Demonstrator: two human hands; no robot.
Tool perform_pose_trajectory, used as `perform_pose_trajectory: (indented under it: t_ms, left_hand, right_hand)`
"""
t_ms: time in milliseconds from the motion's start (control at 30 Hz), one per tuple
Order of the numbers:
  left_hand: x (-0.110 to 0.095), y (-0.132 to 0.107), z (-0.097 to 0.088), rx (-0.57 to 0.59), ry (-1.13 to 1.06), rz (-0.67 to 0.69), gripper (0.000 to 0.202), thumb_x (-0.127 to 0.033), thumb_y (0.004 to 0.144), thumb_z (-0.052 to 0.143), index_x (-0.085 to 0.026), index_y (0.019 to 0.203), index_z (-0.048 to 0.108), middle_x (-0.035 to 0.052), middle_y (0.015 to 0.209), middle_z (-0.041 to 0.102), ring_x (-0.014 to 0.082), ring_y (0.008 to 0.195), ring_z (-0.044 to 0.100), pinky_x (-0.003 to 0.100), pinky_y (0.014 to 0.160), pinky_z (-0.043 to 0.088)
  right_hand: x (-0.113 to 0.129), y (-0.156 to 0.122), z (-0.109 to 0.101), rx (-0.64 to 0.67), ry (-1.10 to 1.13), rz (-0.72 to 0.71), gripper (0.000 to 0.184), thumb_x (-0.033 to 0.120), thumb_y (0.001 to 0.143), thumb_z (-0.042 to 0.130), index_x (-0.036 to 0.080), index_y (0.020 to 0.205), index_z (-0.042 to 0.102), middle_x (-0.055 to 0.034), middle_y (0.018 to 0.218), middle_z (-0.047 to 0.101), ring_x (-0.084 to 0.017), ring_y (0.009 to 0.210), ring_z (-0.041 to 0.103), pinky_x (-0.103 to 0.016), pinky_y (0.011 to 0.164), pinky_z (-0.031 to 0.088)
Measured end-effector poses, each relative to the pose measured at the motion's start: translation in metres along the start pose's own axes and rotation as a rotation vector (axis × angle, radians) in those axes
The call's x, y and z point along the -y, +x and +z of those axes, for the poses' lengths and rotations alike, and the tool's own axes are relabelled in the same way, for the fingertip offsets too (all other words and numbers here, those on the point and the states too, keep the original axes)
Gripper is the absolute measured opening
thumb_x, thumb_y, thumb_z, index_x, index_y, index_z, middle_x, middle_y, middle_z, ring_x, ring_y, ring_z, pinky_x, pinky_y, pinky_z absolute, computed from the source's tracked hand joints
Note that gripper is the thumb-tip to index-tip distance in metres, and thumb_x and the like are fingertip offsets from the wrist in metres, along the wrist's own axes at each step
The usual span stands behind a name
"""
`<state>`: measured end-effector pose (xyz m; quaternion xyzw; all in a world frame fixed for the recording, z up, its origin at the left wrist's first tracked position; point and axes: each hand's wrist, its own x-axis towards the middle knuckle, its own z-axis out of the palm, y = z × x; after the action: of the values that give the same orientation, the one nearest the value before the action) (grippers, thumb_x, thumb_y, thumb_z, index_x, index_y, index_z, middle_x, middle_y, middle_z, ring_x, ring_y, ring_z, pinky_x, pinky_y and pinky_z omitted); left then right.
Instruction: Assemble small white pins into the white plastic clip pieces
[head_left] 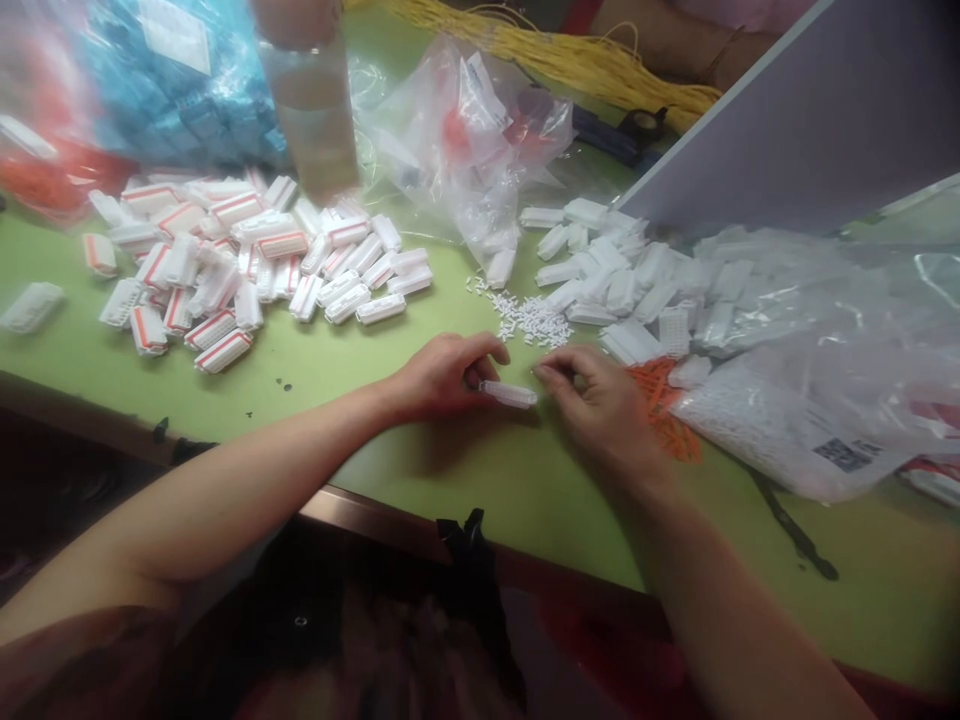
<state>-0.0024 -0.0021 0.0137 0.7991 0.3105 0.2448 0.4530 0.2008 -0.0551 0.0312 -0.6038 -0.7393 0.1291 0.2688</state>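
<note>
White connector (508, 393) low over green table (465, 470), pinched by left hand (442, 375); right hand (600, 400) fingertips pressed together at its free end; liable to slip from so slight a grip.

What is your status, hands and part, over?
Left hand grips white plastic piece. Right hand pinched near its end. Small white bits piled just beyond.
</note>
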Motion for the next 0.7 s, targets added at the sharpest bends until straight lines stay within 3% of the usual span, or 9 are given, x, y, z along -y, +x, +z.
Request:
perform_pose_trajectory:
  t_ms: [133,267,433,600,700]
  left_hand:
    - [0.000,0.000,0.000,-0.006,0.003,-0.011,0.031,-0.030,0.071,0.074,-0.017,0.092,0.056,-0.0006,0.077,0.071,0.0072,0.062,0.056,0.020,0.062,0.043]
    - [0.000,0.001,0.001,-0.008,-0.010,0.000,0.030,-0.031,0.071,0.073,-0.017,0.091,0.055,-0.0012,0.077,0.071,0.0071,0.062,0.057,0.020,0.062,0.043]
    - [0.001,0.001,0.001,-0.007,-0.030,0.016,0.028,-0.029,0.071,0.072,-0.016,0.089,0.055,-0.0029,0.073,0.069,0.0060,0.059,0.055,0.019,0.061,0.042]
    - [0.003,0.001,0.003,-0.018,-0.018,0.015,0.030,-0.026,0.070,0.071,-0.017,0.094,0.056,-0.0038,0.073,0.069,0.0060,0.061,0.055,0.018,0.061,0.043]
    - [0.004,0.001,0.004,-0.035,-0.014,0.024,0.029,-0.026,0.071,0.070,-0.017,0.094,0.056,-0.0031,0.073,0.068,0.0061,0.062,0.055,0.018,0.061,0.043]
  right_hand:
    - [0.015,0.001,-0.001,0.060,0.036,-0.151,0.014,0.031,0.091,0.053,0.023,0.081,0.059,-0.0041,0.083,0.066,-0.018,0.078,0.060,-0.033,0.068,0.044]
    - [0.018,0.000,0.007,0.080,-0.025,-0.214,0.014,0.027,0.093,0.050,0.022,0.084,0.061,-0.0054,0.086,0.068,-0.019,0.081,0.061,-0.033,0.069,0.042]
    - [0.018,-0.001,0.015,-0.020,-0.158,-0.318,0.014,0.024,0.093,0.052,0.021,0.084,0.062,-0.0043,0.082,0.068,-0.017,0.077,0.060,-0.032,0.067,0.038]
    - [0.025,-0.005,0.016,-0.186,-0.445,-0.501,0.010,0.018,0.090,0.057,0.020,0.084,0.064,-0.0013,0.079,0.069,-0.015,0.070,0.054,-0.032,0.066,0.033]
    - [0.027,-0.011,0.014,-0.180,-0.510,-0.523,0.011,0.018,0.090,0.056,0.021,0.086,0.066,-0.0007,0.080,0.069,-0.015,0.071,0.053,-0.033,0.067,0.032]
